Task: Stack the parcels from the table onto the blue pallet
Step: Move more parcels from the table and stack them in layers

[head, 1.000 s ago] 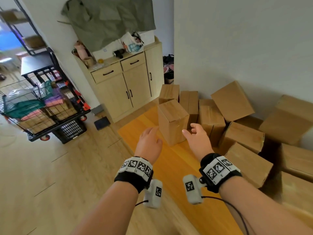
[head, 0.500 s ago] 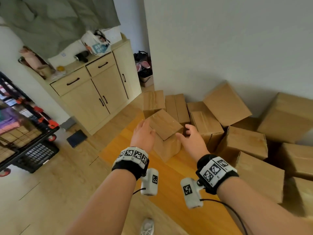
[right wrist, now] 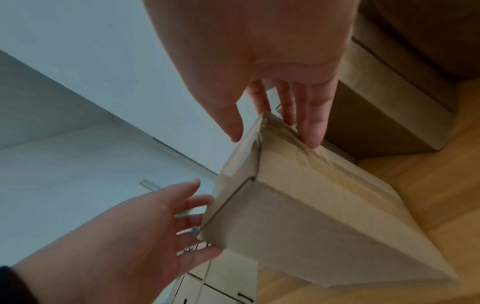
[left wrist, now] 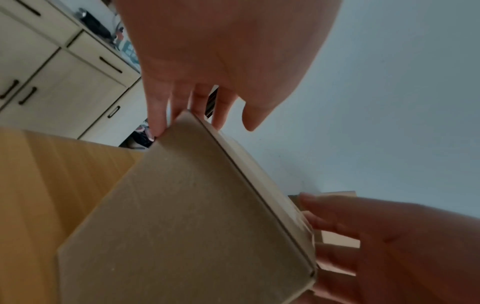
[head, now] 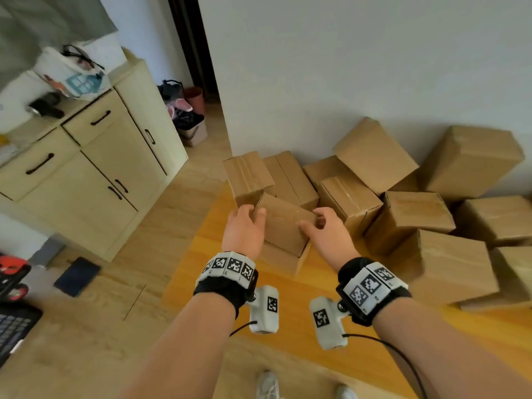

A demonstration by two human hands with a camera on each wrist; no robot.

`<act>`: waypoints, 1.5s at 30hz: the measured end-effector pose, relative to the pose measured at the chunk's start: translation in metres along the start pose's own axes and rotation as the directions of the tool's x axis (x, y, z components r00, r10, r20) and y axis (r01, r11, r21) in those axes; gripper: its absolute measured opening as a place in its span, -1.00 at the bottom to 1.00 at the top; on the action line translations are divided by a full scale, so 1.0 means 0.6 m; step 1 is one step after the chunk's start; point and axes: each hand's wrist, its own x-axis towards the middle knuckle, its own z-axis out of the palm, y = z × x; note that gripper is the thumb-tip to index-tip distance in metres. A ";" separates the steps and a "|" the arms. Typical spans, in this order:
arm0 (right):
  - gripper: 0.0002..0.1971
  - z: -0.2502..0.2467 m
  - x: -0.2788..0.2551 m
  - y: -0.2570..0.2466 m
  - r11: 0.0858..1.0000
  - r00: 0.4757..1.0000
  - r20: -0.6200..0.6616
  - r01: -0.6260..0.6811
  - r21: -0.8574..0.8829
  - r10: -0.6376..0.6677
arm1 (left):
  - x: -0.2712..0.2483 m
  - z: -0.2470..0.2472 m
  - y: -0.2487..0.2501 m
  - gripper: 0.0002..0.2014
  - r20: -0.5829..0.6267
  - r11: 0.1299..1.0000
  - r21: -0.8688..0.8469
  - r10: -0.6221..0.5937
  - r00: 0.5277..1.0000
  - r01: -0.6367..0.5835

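A brown cardboard parcel (head: 283,226) leans toward me, tipped on its near bottom edge on the orange table (head: 201,269). My left hand (head: 244,226) lies against its upper left end, fingers straight over the far corner (left wrist: 179,107). My right hand (head: 325,231) presses the taped right side with straight fingers (right wrist: 311,115), thumb held off. The left wrist view shows the parcel's plain face (left wrist: 194,226); the right wrist view shows its taped seam (right wrist: 298,205). Several more parcels (head: 408,214) are piled behind and to the right. No blue pallet is in view.
A pale cabinet (head: 86,182) stands left of the table, with a doorway and a bin (head: 193,131) beyond it. A black cart (head: 11,283) and a dark flat item (head: 76,276) are on the wooden floor at left. My shoes (head: 267,384) show below.
The parcel stood upright a second ago and has tipped toward me. Both hands have closed in onto its upper ends. The view has swung right and down.
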 end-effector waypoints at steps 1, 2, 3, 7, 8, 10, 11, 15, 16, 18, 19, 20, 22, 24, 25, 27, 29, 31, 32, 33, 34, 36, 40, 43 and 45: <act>-0.49 0.001 -0.007 -0.002 1.000 1.000 -0.026 0.008 0.004 -0.008 | -0.003 0.002 -0.002 -0.47 0.001 1.000 -0.010 -0.011 1.000 0.011; -0.53 0.002 -0.015 -0.003 1.000 0.999 -0.048 0.016 0.008 -0.016 | -0.006 0.004 -0.006 -0.43 0.004 1.000 -0.010 -0.022 1.000 0.022; -0.58 0.002 -0.021 -0.004 1.000 0.997 -0.069 0.025 0.012 -0.024 | -0.009 0.004 -0.008 -0.39 0.007 1.000 -0.002 -0.031 0.999 0.031; -0.74 -0.005 -0.046 0.000 0.998 0.993 -0.100 0.055 -0.014 -0.057 | -0.032 0.000 -0.011 -0.30 -0.005 0.998 -0.007 -0.066 0.998 0.065; -0.75 -0.009 -0.051 0.000 0.998 0.993 -0.096 0.060 -0.032 -0.063 | -0.040 -0.001 -0.011 -0.29 -0.001 0.995 0.000 -0.097 0.995 0.097; -0.71 -0.017 -0.062 0.003 0.995 0.994 -0.082 0.064 -0.070 -0.070 | -0.058 0.001 -0.015 -0.28 0.032 0.988 0.026 -0.155 0.987 0.155; -0.69 -0.020 -0.066 0.008 0.994 0.995 -0.074 0.060 -0.088 -0.067 | -0.065 0.007 -0.019 -0.29 0.056 0.984 0.041 -0.178 0.982 0.176; -0.77 -0.024 -0.086 0.048 0.991 1.000 -0.016 0.003 -0.131 -0.005 | -0.096 0.038 -0.041 -0.47 0.164 0.969 0.069 -0.247 0.955 0.239; -0.81 -0.024 -0.092 0.060 0.990 1.000 0.007 -0.007 -0.139 0.008 | -0.106 0.047 -0.046 -0.53 0.195 0.967 0.073 -0.255 0.947 0.245; -0.85 -0.022 -0.103 0.081 0.986 0.997 0.061 -0.032 -0.163 0.043 | -0.123 0.066 -0.057 -0.61 0.249 0.962 0.055 -0.273 0.929 0.268; -0.81 -0.021 -0.107 0.093 0.983 0.994 0.085 -0.054 -0.174 0.070 | -0.131 0.075 -0.063 -0.63 0.269 0.959 0.042 -0.280 0.921 0.279; -0.75 -0.020 -0.111 0.102 0.980 0.989 0.106 -0.082 -0.183 0.103 | -0.138 0.082 -0.066 -0.66 0.284 0.959 0.041 -0.282 0.916 0.282; -0.60 -0.018 -0.116 0.119 0.969 0.975 0.137 -0.144 -0.200 0.173 | -0.153 0.095 -0.070 -0.66 0.313 0.962 0.107 -0.274 0.909 0.253; -0.46 -0.017 -0.123 0.131 0.958 0.959 0.179 -0.178 -0.225 0.220 | -0.165 0.107 -0.072 -0.61 0.339 0.960 0.160 -0.272 0.901 0.229; -0.41 -0.016 -0.126 0.135 0.955 0.949 0.209 -0.186 -0.233 0.236 | -0.170 0.113 -0.074 -0.59 0.352 0.962 0.164 -0.266 0.898 0.221; -0.40 -0.013 -0.133 0.140 0.954 0.923 0.284 -0.197 -0.224 0.258 | -0.182 0.124 -0.077 -0.57 0.378 0.966 0.146 -0.254 0.890 0.214; -0.46 -0.008 -0.137 0.148 0.961 0.903 0.347 -0.195 -0.198 0.254 | -0.190 0.134 -0.080 -0.56 0.385 0.966 0.119 -0.258 0.886 0.230; -0.48 -0.007 -0.141 0.153 0.968 0.902 0.362 -0.182 -0.173 0.235 | -0.198 0.139 -0.079 -0.56 0.363 0.964 0.093 -0.267 0.893 0.250; -0.49 -0.008 -0.143 0.154 0.971 0.906 0.359 -0.179 -0.159 0.226 | -0.202 0.140 -0.078 -0.56 0.349 0.961 0.072 -0.275 0.896 0.267; -0.49 -0.011 -0.145 0.154 0.976 0.910 0.359 -0.170 -0.138 0.210 | -0.206 0.141 -0.078 -0.55 0.335 0.957 0.042 -0.283 0.898 0.286; -0.49 -0.016 -0.147 0.153 0.980 0.914 0.358 -0.161 -0.114 0.192 | -0.211 0.141 -0.076 -0.55 0.319 0.952 0.006 -0.292 0.902 0.306; -0.47 -0.030 -0.150 0.151 0.987 0.926 0.342 -0.145 -0.072 0.160 | -0.220 0.138 -0.068 -0.51 0.269 0.935 -0.090 -0.309 0.912 0.343; -0.37 -0.075 -0.156 0.132 0.995 0.960 0.269 -0.090 0.032 0.078 | -0.232 0.131 -0.033 -0.43 0.193 0.908 -0.285 -0.258 0.947 0.306; -0.41 -0.117 -0.165 0.106 0.988 0.973 0.232 -0.034 0.151 -0.002 | -0.237 0.119 0.002 -0.39 0.152 0.906 -0.359 -0.183 0.971 0.227; -0.44 -0.144 -0.173 0.085 0.980 0.980 0.192 0.006 0.197 -0.045 | -0.237 0.104 0.030 -0.34 0.117 0.902 -0.400 -0.124 0.985 0.161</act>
